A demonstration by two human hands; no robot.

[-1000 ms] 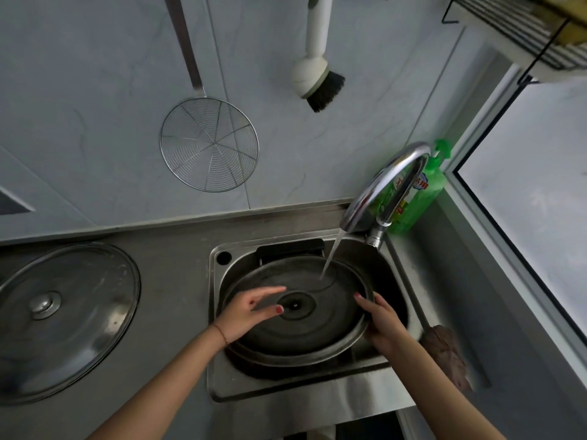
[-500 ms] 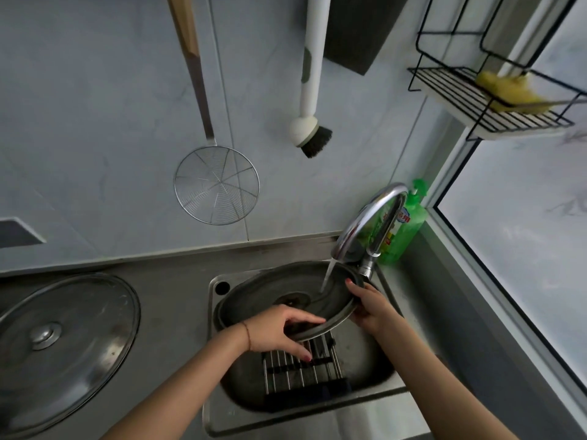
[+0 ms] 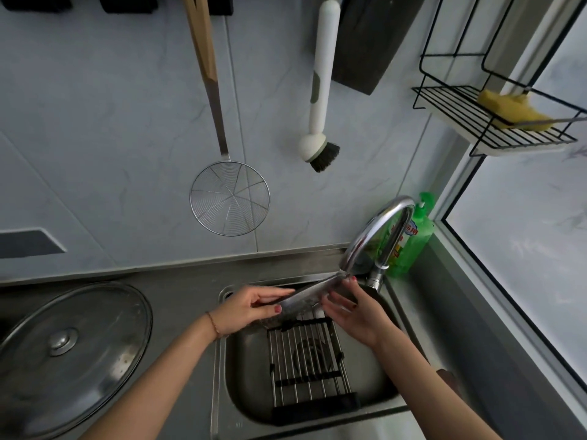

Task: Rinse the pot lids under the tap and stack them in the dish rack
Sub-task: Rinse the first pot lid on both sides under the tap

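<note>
A steel pot lid (image 3: 306,296) is held tilted nearly edge-on over the sink (image 3: 222,376), its upper edge right under the curved tap (image 3: 374,236). My left hand (image 3: 247,308) grips its left edge with thumb on top. My right hand (image 3: 352,308) holds its right side, fingers spread along the rim. A second, larger steel lid (image 3: 68,354) with a round knob lies flat on the counter at the left. A slatted metal rack (image 3: 306,357) sits in the sink bowl below the held lid.
A green soap bottle (image 3: 413,236) stands behind the tap. On the wall hang a wire skimmer (image 3: 229,198) and a white dish brush (image 3: 319,134). A black wire shelf (image 3: 495,128) with a yellow sponge is at the upper right. A window ledge runs along the right.
The lid has been lifted from flat in the sink and tipped up almost on edge under the tap. Both hands rose with it, and the rack below is now uncovered.
</note>
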